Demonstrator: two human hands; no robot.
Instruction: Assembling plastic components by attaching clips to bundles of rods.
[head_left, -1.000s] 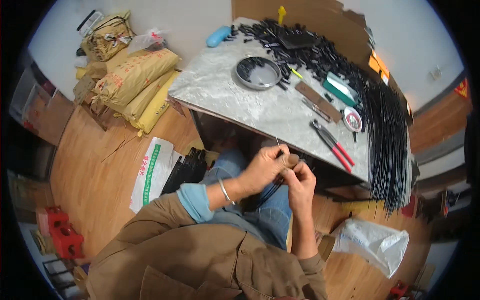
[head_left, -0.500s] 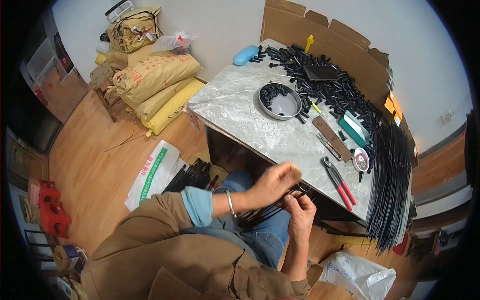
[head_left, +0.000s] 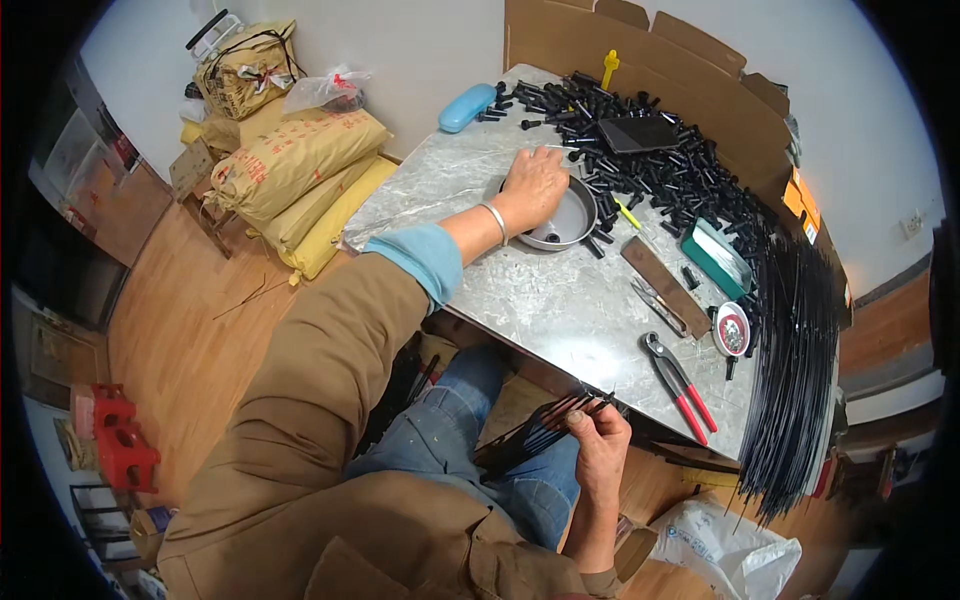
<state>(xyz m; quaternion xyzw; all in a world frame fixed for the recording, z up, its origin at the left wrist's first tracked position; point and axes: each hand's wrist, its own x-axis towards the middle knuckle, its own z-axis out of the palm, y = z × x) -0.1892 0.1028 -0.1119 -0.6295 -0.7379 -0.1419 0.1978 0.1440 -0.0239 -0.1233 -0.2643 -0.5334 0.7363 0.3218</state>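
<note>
Grey, marbled stone-like material covers the bench [head_left: 450, 180] before you, and on it stands the round, shallow, silver-grey metal bowl [head_left: 575, 212]. Your left hand [head_left: 537, 187] is stretched far forward, over the left part of this bowl, with its back facing up. Its fingers bend down behind the knuckles, so it is not possible to say how far they are spread, or whether they have hold of something. One small, round black piece [head_left: 553, 238] is visible inside the bowl, close to the wall on your side and just beside this hand; what lies under the palm is hidden. Your right hand [head_left: 600, 440] is low, by the front edge of the bench, with thumb and fingers pinched together on a fan-like bundle of thin black rods [head_left: 545, 425]. Their long axis goes from these fingers down toward your left, over the blue jeans [head_left: 440, 425]. The important relation is this: the bowl lies forward and a little to the left of the right fingers, well apart from the pinched rods, and the left hand is clearly the nearer one to it. Beyond the bowl spreads a heap of black, bolt-shaped pieces [head_left: 650, 175].
</note>
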